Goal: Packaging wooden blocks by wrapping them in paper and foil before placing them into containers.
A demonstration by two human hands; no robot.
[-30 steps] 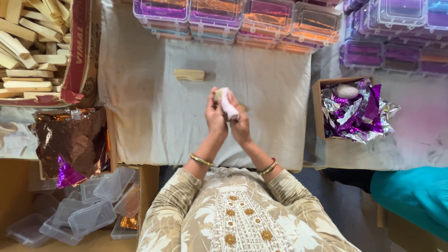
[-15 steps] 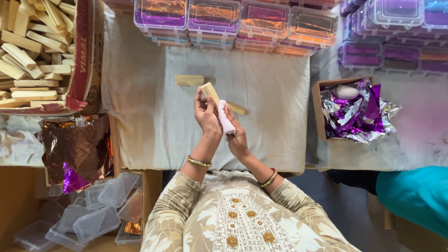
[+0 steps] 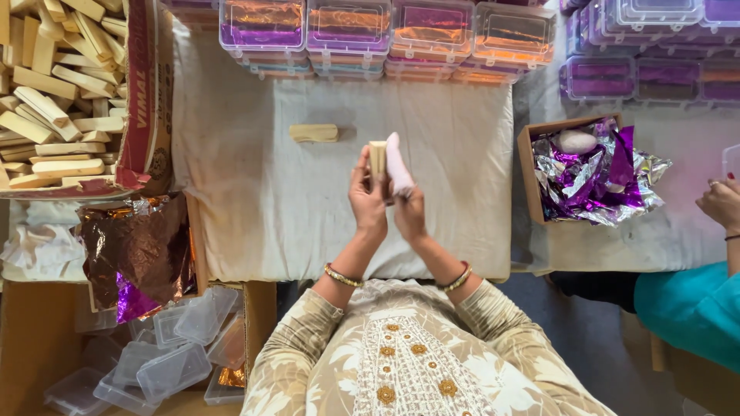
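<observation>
1. Landmark: white cloth point(image 3: 254, 192). Clear lidded boxes point(image 3: 385, 35) with purple and orange contents line its far edge; a red-sided carton point(image 3: 142, 100) of pale bars sits at its left; an open cardboard box point(image 3: 532, 173) of purple foil at its right.
2. Left hand point(image 3: 368, 199) is closed around a pale bar point(image 3: 378, 158); right hand point(image 3: 408, 212) pinches a white wrapper point(image 3: 397, 166).
3. Since half a second ago, the bar has turned from tilted to upright.
4. The bar is above the cloth centre, long axis pointing away from the person. A second bar point(image 3: 314, 132) lies on the cloth, just left.
</observation>
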